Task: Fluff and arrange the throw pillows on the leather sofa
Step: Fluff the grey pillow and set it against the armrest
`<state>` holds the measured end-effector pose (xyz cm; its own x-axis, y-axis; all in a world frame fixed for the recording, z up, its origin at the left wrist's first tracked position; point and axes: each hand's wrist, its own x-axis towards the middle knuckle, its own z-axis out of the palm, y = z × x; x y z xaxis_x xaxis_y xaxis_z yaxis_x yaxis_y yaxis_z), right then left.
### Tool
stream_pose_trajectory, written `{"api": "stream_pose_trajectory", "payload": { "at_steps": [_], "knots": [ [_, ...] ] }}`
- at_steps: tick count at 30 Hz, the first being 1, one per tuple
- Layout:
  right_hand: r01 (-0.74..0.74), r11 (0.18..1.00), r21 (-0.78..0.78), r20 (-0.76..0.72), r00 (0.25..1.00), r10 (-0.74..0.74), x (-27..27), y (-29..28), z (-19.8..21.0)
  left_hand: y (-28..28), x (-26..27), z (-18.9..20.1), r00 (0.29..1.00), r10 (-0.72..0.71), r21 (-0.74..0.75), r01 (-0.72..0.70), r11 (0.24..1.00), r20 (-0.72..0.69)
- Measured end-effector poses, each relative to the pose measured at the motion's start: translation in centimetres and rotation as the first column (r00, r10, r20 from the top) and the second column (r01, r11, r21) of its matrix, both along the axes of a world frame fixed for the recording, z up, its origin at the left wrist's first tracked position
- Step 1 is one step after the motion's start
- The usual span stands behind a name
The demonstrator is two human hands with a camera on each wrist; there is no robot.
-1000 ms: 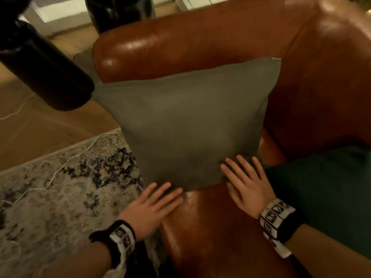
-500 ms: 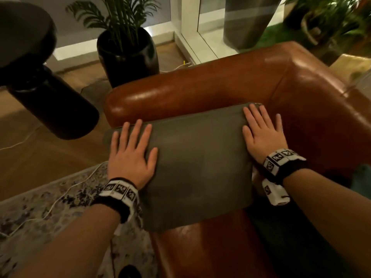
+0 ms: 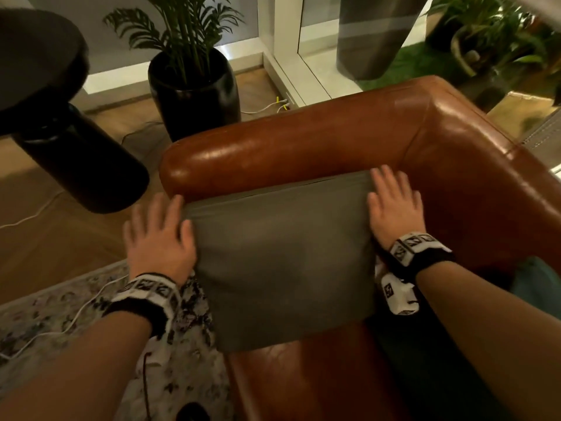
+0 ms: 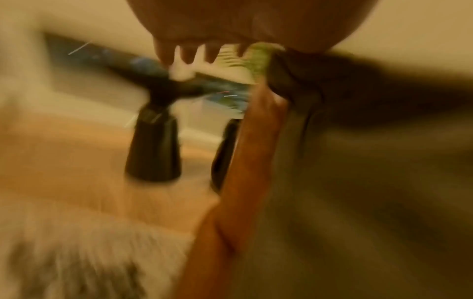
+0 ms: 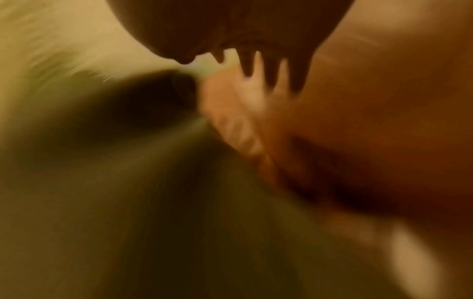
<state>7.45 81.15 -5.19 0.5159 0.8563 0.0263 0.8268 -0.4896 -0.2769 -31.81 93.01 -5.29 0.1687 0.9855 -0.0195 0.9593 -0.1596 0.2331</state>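
Fingers (image 3: 158,214) of our left hand (image 3: 159,238) lie straight and a little spread against the left edge of the grey throw pillow (image 3: 282,256), gripping nothing. Our right hand (image 3: 394,211) mirrors it on the right edge, its fingers straight and close together, flat on the pillow's upper right corner. The pillow sits between our 2 hands, square, soft, matte woven cloth with a seam line along its top. It stands on the seat of the leather sofa (image 3: 455,165) and leans back against the rounded armrest, its lower edge overhanging the seat front. The sofa is smooth, glossy brown leather with padded, rolled edges.

Both wrist views are badly blurred; we can only make out fingertips silhouetted against cloth and leather.

Left of the sofa lies a pale rug (image 3: 45,314) with a dark speckled pattern, crossed by a thin white cable (image 3: 76,317). Beyond, on wooden flooring, stands 1 glossy black planter (image 3: 194,92) holding a palm.
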Motion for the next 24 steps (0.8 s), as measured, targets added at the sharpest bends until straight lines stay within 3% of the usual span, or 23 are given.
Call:
{"api": "stream_pose_trajectory", "payload": {
  "at_steps": [1,2,3,4,5,6,9,13,15,17,20,22,24],
  "knots": [
    [0.168,0.984,0.066,-0.186,0.970,-0.154,0.6,-0.7,0.0,-0.2,-0.9,-0.1,0.981,0.139,-0.052,-0.133,0.990,0.137],
    [0.365,0.927,0.083,-0.440,0.848,-0.294,0.6,-1.4,-0.1,-0.7,-1.1,0.1,0.917,0.265,-0.154,-0.228,0.961,0.299],
    [0.528,0.849,0.023,-0.708,0.608,-0.360,0.1,-1.9,-0.1,-1.3,-0.6,0.5,0.820,0.380,-0.304,-0.266,0.915,0.428],
    [0.624,0.779,-0.071,-0.874,0.337,-0.350,-0.6,-2.2,-0.4,-1.7,0.1,0.5,0.725,0.482,-0.445,-0.266,0.855,0.492],
    [0.649,0.748,-0.138,-0.929,0.177,-0.324,-1.6,-2.6,-0.6,-2.0,0.8,0.5,0.650,0.557,-0.534,-0.262,0.803,0.517],
    [0.637,0.755,-0.154,-0.933,0.157,-0.323,-2.4,-2.7,-0.8,-2.1,1.3,0.6,0.584,0.609,-0.580,-0.268,0.769,0.537],
    [0.648,0.760,-0.055,-0.814,0.412,-0.410,-2.5,-1.8,-1.2,-1.6,1.6,0.1,0.421,0.691,-0.614,-0.323,0.720,0.588],
    [0.682,0.728,0.066,-0.759,0.508,-0.407,-0.9,0.0,-0.1,-2.5,0.7,0.0,0.301,0.722,-0.623,-0.367,0.691,0.623],
    [0.660,0.747,0.075,-0.750,0.532,-0.394,-0.5,0.5,0.3,-3.7,0.8,0.0,0.250,0.701,-0.626,-0.321,0.711,0.667],
    [0.639,0.769,0.020,-0.715,0.546,-0.436,0.0,0.5,0.6,-4.8,1.2,0.0,0.297,0.653,-0.605,-0.246,0.757,0.697],
    [0.675,0.738,0.001,-0.763,0.477,-0.436,0.2,0.5,1.8,-5.2,1.9,-0.2,0.316,0.601,-0.573,-0.186,0.798,0.734],
    [0.649,0.761,0.007,-0.783,0.476,-0.399,-0.2,1.0,2.6,-4.6,2.0,-0.2,0.219,0.620,-0.592,-0.185,0.785,0.754],
    [0.608,0.794,0.008,-0.723,0.552,-0.416,0.1,1.3,2.6,-4.2,2.1,-0.2,0.095,0.646,-0.624,-0.185,0.759,0.757]
  ]
}}
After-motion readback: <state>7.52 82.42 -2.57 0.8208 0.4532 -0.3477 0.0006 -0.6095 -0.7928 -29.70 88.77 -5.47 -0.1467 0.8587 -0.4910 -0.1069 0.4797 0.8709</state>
